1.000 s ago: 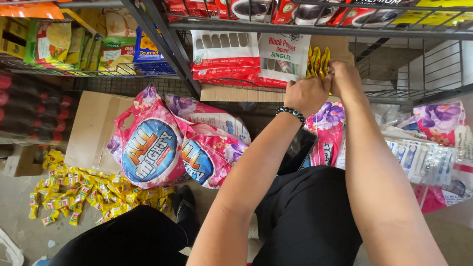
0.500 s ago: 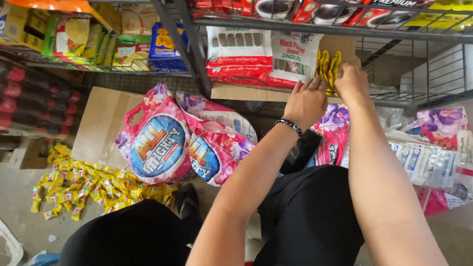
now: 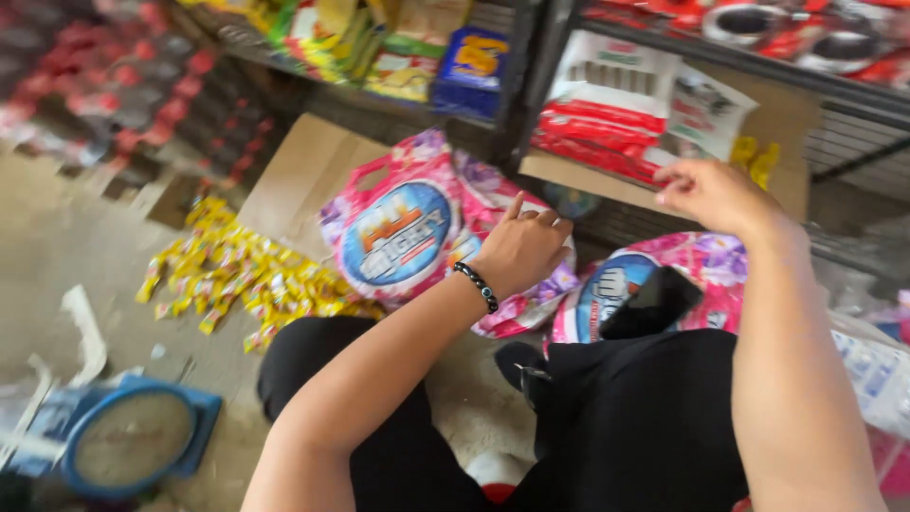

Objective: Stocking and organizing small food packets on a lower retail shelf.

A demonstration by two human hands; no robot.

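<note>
Left hand [image 3: 519, 248], beaded bracelet [image 3: 476, 286] on the wrist, hovers low over the pink detergent bags [image 3: 408, 232], fingers loosely curled with the index finger pointing up, gripping nothing; the nearest pink bag lies right under and to the left of it, leaning against a flattened cardboard sheet [image 3: 303, 180]. Right hand [image 3: 713, 194] is up higher at the wire shelf [image 3: 853, 142], fingers bent and pinched toward the left, and whether it has hold of anything is hard to tell through the blur; the yellow clips [image 3: 755, 159] sit just behind and to the right of it, partly hidden by the knuckles. Red-and-white packets [image 3: 607, 109] rest on that shelf just left of the right hand. Another pink bag [image 3: 654, 284] lies below the right forearm, a dark object resting on it. Far left on the floor, a scatter of yellow sachets [image 3: 251, 280], and a blue weighing scale [image 3: 128, 450] near the bottom corner.
</note>
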